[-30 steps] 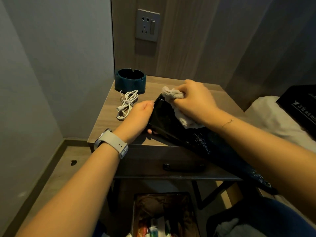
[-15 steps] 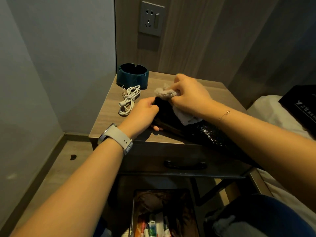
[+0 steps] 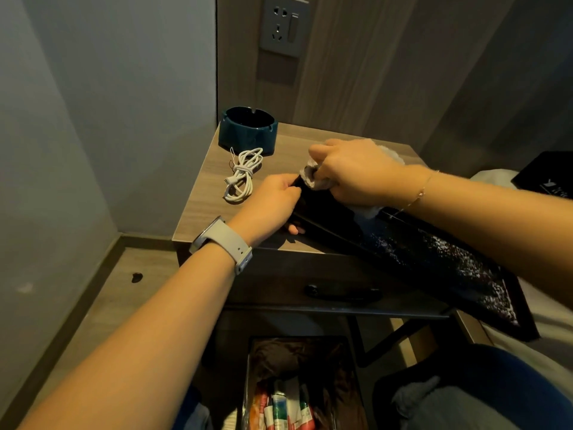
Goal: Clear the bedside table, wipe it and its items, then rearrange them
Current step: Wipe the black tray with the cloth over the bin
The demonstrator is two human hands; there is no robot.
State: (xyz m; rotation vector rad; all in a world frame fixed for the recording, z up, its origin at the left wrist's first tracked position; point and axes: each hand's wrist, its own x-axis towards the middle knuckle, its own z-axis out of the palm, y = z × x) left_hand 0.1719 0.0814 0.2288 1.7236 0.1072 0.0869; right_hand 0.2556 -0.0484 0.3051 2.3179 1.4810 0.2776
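While I steady the black tray point(image 3: 412, 252) on the worktop point(image 3: 198, 206) edge with the left hand point(image 3: 273, 200) gripping its corner, my right hand point(image 3: 353, 172) clutches the white cloth point(image 3: 310, 176), wiping it; tray glossy, speckled; beyond, cable point(image 3: 243, 175) and ashtray point(image 3: 247, 130) sit arranged; wiping incomplete

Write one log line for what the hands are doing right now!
step: wiping tray | left hand: holds tray end | right hand: rubs cloth on tray | on table: ashtray, cable

Bedside table point(image 3: 204, 193) — ashtray point(image 3: 247, 129), cable point(image 3: 243, 175), tray point(image 3: 403, 243).
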